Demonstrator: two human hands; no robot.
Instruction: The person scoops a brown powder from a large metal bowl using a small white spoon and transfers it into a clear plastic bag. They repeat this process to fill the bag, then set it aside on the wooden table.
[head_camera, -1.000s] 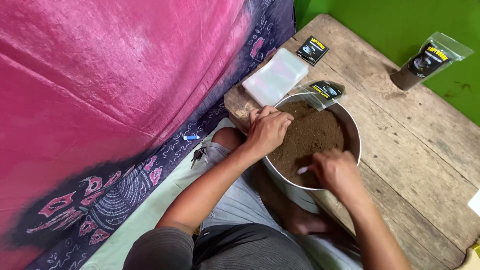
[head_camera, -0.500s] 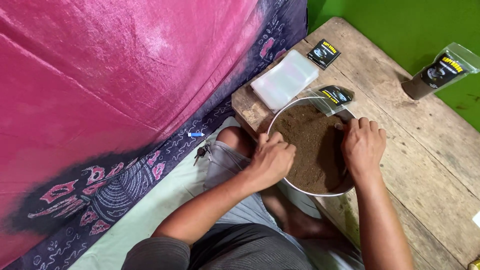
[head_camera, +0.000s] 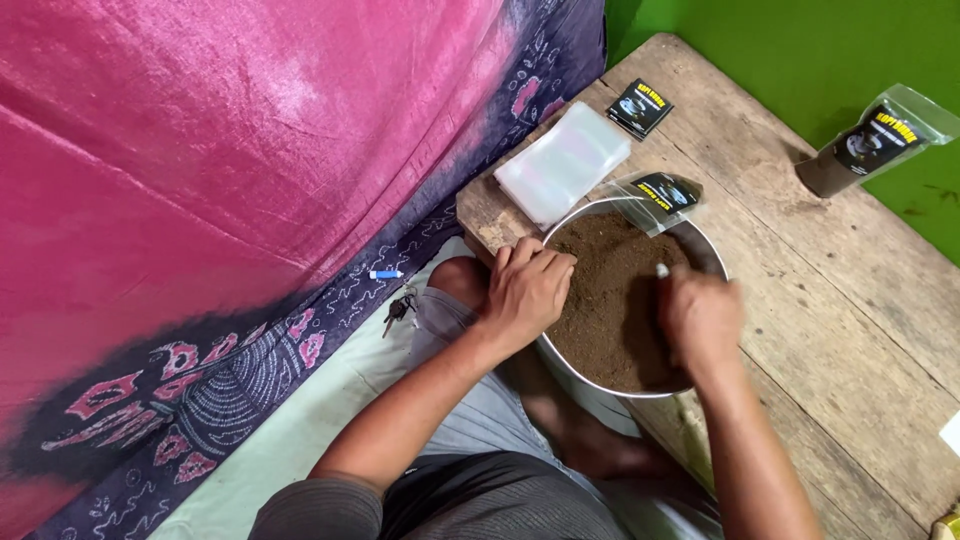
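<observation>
Over the near rim of a metal bowl (head_camera: 700, 262) on the wooden worktop (head_camera: 800, 330): left hand (head_camera: 528, 290), fingers curled, gripping the rim. Just right of it, right hand (head_camera: 700, 318), blurred, closed around a small white-tipped tool (head_camera: 661, 270) above brown powder (head_camera: 610, 300) filling the bowl. Beyond both hands, a clear pouch (head_camera: 655, 195) touching the far rim.

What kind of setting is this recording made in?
Probably a home or small workshop where powder is packed by hand: a person sits on the floor at a low wooden table with a metal bowl of brown powder, a stack of clear bags and a filled pouch.
</observation>
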